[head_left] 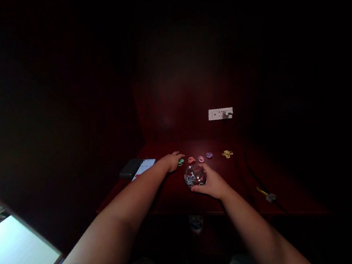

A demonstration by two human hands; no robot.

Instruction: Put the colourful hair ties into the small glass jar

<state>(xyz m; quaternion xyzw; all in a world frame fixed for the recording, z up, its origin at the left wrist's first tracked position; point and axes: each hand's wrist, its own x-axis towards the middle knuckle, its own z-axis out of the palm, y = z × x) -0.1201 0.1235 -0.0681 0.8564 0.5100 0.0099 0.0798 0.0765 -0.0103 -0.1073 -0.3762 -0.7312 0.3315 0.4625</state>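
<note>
My right hand [212, 182] is wrapped around the side of a clear round jar [195, 173], which has several grey-white hair ties [193, 180] in it. At the left, my left hand [171, 161] reaches over the tabletop with its fingers stretched out, right beside a small pile of green hair ties [180, 162]. Whether its fingertips touch the pile is hard to see. Beyond the jar lie small separate piles of hair ties: orange [191, 160], pink [201, 159], purple [209, 155] and, farther right, yellow [227, 154].
Left of my left arm, a phone [144, 167] with a lit screen lies next to a dark case [130, 168]. A white power socket [220, 114] with a plug is on the back wall. At the right, a black cable [254, 173] crosses the dark red table [174, 200] near a yellow-tipped item [263, 192].
</note>
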